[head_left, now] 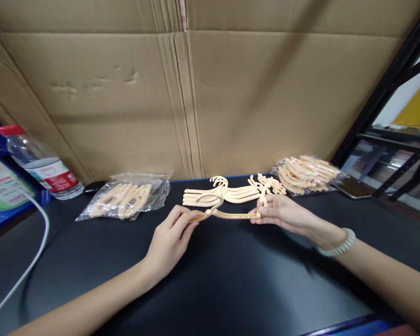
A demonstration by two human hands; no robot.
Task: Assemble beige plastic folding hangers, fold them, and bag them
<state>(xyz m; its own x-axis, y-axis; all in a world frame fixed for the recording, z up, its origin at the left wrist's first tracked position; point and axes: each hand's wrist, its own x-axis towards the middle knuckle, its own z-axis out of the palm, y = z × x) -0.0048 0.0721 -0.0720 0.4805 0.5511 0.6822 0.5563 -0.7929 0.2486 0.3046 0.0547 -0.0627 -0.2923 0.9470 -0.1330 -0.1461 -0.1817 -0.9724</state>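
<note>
A cream plastic clothes hanger (236,215) is held up level above the black table, its hook leaning back. My left hand (170,235) pinches the hanger's left arm. Closed at the other end, my right hand (285,212) grips a small cream plastic piece (263,200), which stands upright against the hanger's right tip. Whether this piece is joined to the tip I cannot tell. Just behind the held hanger lies a row of several matching hangers (241,193). Beside them is a loose pile of small cream pieces (275,184), partly behind my right hand.
A clear bag of cream parts (126,200) lies at left, another full bag (304,175) at right near a phone (352,188). A water bottle (45,163) and a white cable (38,254) are at far left. A cardboard wall (126,93) closes off the back.
</note>
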